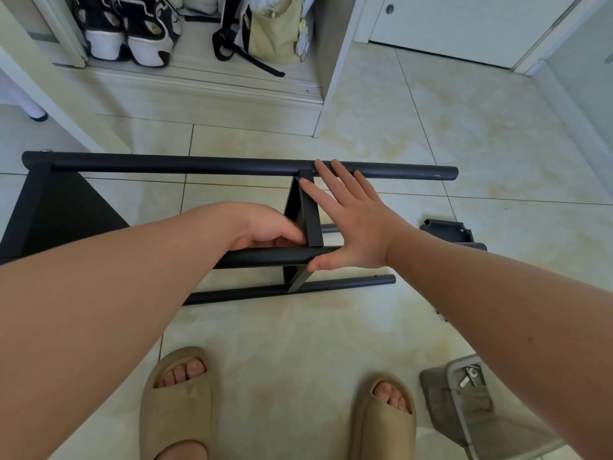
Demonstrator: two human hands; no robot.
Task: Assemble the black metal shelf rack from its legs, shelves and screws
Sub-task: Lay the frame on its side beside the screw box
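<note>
Squaring the middle shelf point(311, 224) between near leg point(265, 259) and far leg point(199, 164), rack point(66, 210) sideways on the tile floor point(464, 144).
Worth keeping it flush before any screws, no forcing. Gripping the near leg with the left hand point(265, 230), curled round it; pressing the shelf with the right hand point(351, 224), flat, fingers point(335, 180) straight, tips on the far leg.

This was a room in someone's home: cream glazed floor tiles point(381, 121) ran across the frame, an open white wardrobe point(335, 78) at the upper left held sneakers point(132, 31) and a canvas bag point(272, 34), a white door point(464, 24) stood at the upper right, and the person wore tan slippers point(175, 403) at the bottom
</note>
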